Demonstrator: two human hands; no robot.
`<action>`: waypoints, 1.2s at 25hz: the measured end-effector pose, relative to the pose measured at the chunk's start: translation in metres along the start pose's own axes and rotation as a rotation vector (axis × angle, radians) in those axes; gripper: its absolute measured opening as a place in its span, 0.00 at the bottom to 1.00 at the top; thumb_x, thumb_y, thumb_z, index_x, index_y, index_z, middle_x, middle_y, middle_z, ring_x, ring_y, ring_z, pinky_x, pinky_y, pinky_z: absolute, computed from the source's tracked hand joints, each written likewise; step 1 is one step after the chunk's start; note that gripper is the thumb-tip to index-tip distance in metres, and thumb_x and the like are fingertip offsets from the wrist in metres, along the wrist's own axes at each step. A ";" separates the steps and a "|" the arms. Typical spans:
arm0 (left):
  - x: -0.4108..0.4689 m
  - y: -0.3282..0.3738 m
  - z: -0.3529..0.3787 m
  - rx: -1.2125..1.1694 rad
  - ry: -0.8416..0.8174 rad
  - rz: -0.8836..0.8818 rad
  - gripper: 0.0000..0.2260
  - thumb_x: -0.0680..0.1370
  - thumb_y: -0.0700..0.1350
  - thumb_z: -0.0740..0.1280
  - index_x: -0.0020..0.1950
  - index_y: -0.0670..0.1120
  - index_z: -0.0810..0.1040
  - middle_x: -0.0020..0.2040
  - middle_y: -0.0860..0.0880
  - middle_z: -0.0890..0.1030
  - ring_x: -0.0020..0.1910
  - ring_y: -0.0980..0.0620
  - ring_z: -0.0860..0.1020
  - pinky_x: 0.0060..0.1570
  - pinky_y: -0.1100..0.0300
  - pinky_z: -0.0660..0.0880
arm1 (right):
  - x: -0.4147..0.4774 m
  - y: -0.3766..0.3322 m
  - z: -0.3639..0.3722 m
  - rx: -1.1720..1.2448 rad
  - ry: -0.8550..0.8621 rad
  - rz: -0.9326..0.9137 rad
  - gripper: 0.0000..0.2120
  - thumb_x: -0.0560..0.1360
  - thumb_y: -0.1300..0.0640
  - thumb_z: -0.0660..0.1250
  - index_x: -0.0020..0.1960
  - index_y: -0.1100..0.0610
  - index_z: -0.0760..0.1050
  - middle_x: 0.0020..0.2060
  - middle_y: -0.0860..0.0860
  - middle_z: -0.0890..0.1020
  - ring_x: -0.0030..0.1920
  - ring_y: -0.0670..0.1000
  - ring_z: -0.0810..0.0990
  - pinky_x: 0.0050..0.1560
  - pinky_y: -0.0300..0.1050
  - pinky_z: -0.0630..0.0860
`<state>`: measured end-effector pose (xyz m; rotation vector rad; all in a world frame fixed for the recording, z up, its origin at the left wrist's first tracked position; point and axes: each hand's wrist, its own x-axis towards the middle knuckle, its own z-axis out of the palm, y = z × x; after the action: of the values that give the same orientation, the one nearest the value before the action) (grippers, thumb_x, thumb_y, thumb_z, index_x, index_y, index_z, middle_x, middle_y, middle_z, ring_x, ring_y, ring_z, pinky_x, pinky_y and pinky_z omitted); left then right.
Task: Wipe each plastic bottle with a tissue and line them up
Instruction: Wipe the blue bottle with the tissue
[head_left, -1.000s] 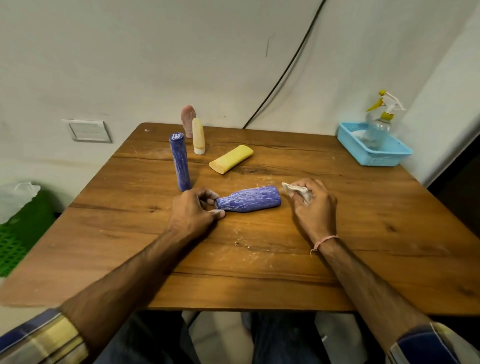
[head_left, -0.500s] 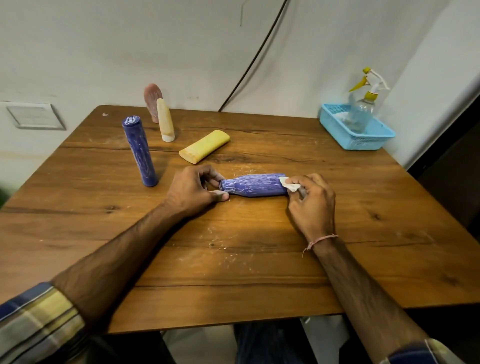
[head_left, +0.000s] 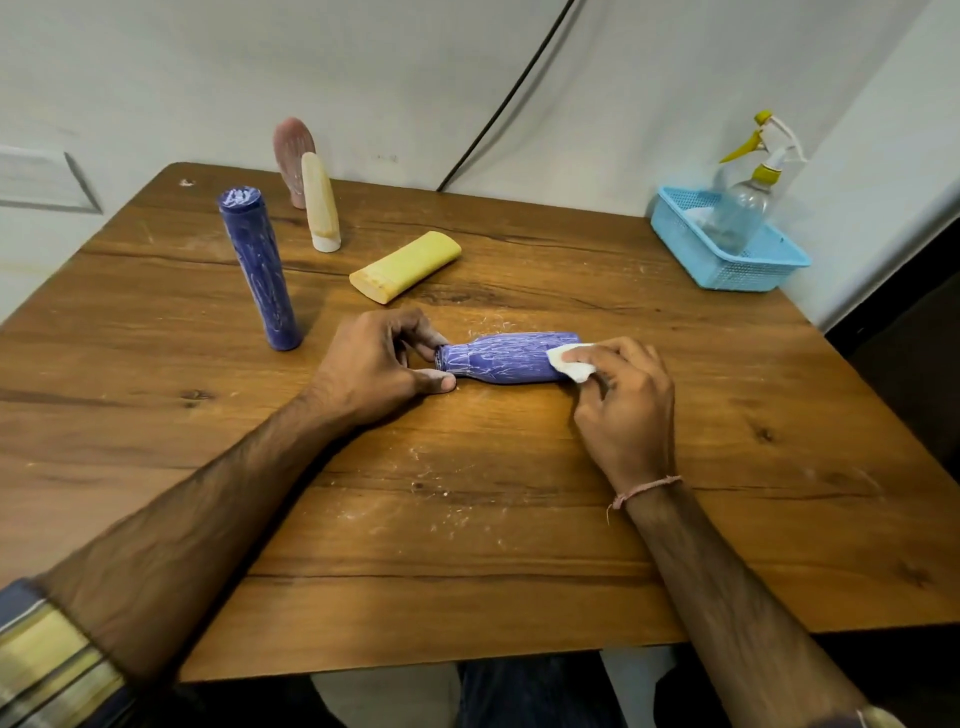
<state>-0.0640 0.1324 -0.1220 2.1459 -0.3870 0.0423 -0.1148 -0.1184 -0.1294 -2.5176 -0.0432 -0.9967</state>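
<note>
One purple bottle (head_left: 511, 358), neck leftward | left fingers (head_left: 418, 332) pinch neck | right fingers (head_left: 613, 354) grip tissue (head_left: 576, 371)

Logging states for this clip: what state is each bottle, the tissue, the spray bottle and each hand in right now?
Short purple bottle: lying on its side.
Tall purple bottle: standing upright.
Cream bottle: standing, cap down.
Pink bottle: standing behind the cream one.
Yellow bottle: lying flat.
Tissue: pressed on the short purple bottle's base end.
Spray bottle: standing in blue basket.
Left hand: pinches the short bottle's neck.
Right hand: holds the tissue.
</note>
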 end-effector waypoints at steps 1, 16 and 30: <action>-0.001 0.001 0.000 0.000 -0.004 0.001 0.15 0.66 0.47 0.82 0.50 0.51 0.84 0.44 0.55 0.84 0.37 0.56 0.77 0.37 0.60 0.74 | 0.002 0.000 -0.001 -0.003 0.025 0.048 0.17 0.68 0.72 0.66 0.48 0.56 0.84 0.44 0.52 0.81 0.46 0.55 0.75 0.48 0.49 0.75; -0.002 0.001 -0.002 0.025 0.005 0.002 0.14 0.67 0.49 0.81 0.51 0.53 0.84 0.44 0.56 0.84 0.37 0.57 0.77 0.35 0.63 0.71 | -0.005 -0.007 -0.003 -0.042 -0.050 -0.078 0.17 0.69 0.72 0.65 0.49 0.56 0.84 0.44 0.51 0.82 0.47 0.55 0.75 0.48 0.48 0.74; -0.002 -0.001 0.000 0.037 0.008 0.011 0.15 0.68 0.50 0.81 0.52 0.52 0.84 0.44 0.56 0.84 0.37 0.58 0.77 0.34 0.63 0.70 | -0.006 -0.013 -0.009 -0.086 -0.043 0.045 0.13 0.69 0.68 0.67 0.50 0.57 0.83 0.43 0.53 0.80 0.47 0.53 0.77 0.48 0.51 0.77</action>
<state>-0.0655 0.1334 -0.1224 2.1792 -0.3966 0.0647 -0.1271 -0.1090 -0.1223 -2.6056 0.0443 -0.9454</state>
